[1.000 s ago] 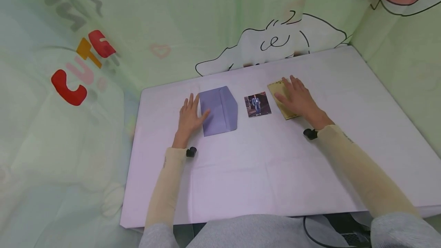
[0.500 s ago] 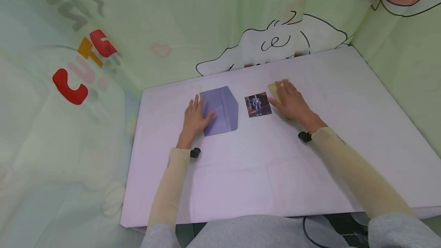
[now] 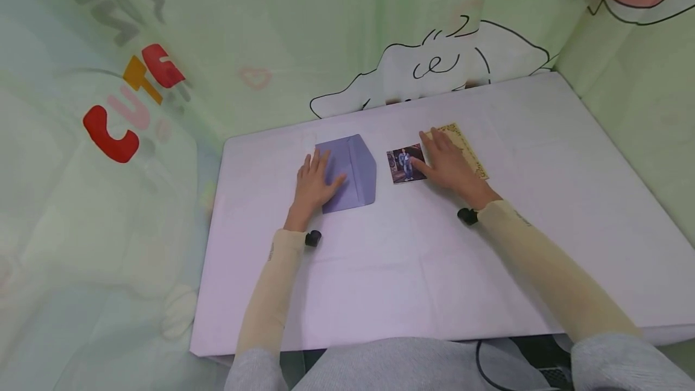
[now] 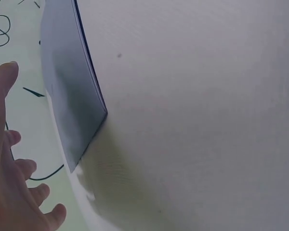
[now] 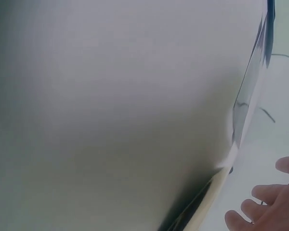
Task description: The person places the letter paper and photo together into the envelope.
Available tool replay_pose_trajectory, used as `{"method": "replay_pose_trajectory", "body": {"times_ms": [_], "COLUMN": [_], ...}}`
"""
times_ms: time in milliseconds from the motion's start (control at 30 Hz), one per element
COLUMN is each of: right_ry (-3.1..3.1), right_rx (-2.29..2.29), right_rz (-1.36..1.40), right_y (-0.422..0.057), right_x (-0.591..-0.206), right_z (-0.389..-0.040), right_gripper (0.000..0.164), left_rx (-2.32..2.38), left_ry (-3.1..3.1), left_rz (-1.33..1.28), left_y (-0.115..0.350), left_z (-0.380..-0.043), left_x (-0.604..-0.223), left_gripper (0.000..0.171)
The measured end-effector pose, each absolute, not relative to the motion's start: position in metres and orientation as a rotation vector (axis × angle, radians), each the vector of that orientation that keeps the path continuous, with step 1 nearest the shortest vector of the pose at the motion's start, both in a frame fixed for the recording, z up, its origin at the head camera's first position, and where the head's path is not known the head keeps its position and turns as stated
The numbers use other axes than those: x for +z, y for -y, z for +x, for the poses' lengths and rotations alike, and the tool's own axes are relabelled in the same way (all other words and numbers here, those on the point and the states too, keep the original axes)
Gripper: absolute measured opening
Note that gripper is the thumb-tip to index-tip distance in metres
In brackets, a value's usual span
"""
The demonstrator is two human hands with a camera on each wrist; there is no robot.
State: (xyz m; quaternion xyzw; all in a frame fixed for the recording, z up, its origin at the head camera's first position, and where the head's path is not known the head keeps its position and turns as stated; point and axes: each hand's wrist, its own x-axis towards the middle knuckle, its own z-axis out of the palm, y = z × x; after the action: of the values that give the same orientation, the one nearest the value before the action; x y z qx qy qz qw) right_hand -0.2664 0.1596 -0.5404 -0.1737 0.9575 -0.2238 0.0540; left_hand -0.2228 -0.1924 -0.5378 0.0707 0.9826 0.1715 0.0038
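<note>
My left hand hovers over the left part of a purple envelope, its fingers spread and slightly bent. In the left wrist view that hand stands apart from the envelope, which lies flat. My right hand is above a yellow card with a patterned border, covering part of it, and its thumb overlaps a small square photo of a standing person. The right wrist view has the right hand apart from the yellow card. Neither hand holds anything.
A table with a pale cloth bears the paper items. A green printed curtain hangs behind it and at the sides. Small black cameras sit at the left wrist and right wrist.
My right hand has moved left from over the yellow card toward the photo, uncovering the card's right side. The left hand has shifted right, farther over the envelope. The paper items stay put.
</note>
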Motion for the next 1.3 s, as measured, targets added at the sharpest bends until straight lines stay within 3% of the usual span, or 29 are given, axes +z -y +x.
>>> {"method": "replay_pose_trajectory", "body": {"times_ms": [933, 1133, 1300], "right_ry": [-2.812, -2.789, -2.771], "right_rx": [-0.547, -0.436, -0.378], "right_rz": [-0.796, -0.952, -1.034], "right_y": [-0.078, -0.055, -0.04], "right_x": [-0.536, -0.535, -0.538], "right_z": [-0.261, -0.256, -0.253], "right_gripper": [0.084, 0.077, 0.071], "left_rx": [0.347, 0.335, 0.331], "left_ry": [-2.987, -2.994, -2.975], "left_rz": [0.223, 0.247, 0.247], "left_y": [0.168, 0.169, 0.162], "left_z": [-0.235, -0.245, -0.241], "left_x": [-0.541, -0.557, -0.548], "left_gripper": [0.082, 0.086, 0.083]}}
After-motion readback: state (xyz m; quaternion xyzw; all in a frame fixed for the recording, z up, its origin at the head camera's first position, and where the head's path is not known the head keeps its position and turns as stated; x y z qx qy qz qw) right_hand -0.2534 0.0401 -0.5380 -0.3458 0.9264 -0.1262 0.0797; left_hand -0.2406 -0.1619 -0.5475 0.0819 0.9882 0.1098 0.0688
